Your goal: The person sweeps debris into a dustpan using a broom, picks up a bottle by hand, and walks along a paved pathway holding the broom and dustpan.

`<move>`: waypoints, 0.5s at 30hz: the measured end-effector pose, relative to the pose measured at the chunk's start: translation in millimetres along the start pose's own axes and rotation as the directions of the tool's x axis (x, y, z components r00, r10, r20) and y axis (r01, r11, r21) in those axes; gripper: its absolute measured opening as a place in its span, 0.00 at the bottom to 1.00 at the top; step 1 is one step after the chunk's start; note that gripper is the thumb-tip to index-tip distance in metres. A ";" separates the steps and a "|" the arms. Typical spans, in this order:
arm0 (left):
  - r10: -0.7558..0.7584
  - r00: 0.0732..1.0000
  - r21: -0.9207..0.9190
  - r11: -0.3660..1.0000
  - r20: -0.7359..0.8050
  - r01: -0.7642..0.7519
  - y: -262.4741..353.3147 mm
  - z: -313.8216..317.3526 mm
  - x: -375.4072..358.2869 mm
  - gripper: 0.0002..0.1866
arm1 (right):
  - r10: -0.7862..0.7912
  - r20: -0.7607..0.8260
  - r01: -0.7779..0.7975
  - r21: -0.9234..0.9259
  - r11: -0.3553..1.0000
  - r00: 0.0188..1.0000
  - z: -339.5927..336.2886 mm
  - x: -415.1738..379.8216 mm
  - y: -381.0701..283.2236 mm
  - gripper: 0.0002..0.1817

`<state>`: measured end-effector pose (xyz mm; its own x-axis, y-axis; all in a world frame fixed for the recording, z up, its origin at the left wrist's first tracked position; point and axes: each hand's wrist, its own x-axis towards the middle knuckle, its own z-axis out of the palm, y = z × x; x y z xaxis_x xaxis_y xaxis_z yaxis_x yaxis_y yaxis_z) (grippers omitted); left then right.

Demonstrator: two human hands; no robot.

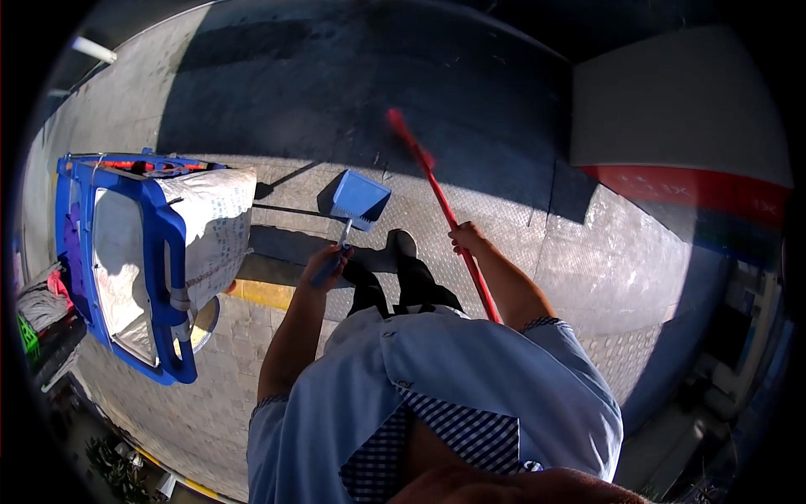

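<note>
Shirt (495, 370) cut off below; left hand (330, 265) grips dustpan (360, 195); right hand (468, 238) grips red pole (442, 199), far end (398, 124) blurred.

Left of the left fingers (322, 254): a blue-framed cart (175, 244), with a printed white sack (220, 223) on its near side and purple material (75, 244) at its far side. Between cart and fingers, slightly nearer the viewer, runs a yellow strip (262, 293). Lower left, well apart: dark foliage (113, 470). Right of the right fingers (457, 239): sunlit paving (600, 252) and, farther out, a pale panel (672, 105) with a red band (663, 185).
</note>
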<state>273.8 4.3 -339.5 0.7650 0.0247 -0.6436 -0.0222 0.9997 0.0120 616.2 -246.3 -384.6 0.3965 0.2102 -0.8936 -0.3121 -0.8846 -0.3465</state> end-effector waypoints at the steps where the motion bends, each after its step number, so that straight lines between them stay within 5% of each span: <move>1: -0.006 1.000 -0.004 1.000 -0.030 0.006 0.0 5.9 -2.3 0.14 | -0.047 -0.065 0.044 -0.041 0.998 0.997 4.4 8.1 2.3 0.10; 8: -0.081 0.993 -0.068 0.995 -0.085 0.076 -0.3 3.5 2.0 0.16 | -0.050 -0.107 0.027 -0.205 0.978 0.993 4.3 10.5 -14.8 0.09; 15: -0.025 0.992 -0.032 0.999 -0.126 0.021 -1.4 14.7 4.1 0.17 | -0.216 -0.094 0.187 -0.246 0.951 0.972 -10.3 77.6 -57.1 0.11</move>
<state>286.4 3.1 -330.9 0.6781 -0.0012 -0.7350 -0.0264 0.9993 -0.0259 673.7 -183.8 -431.2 0.5335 0.3561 -0.7672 -0.0103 -0.9042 -0.4269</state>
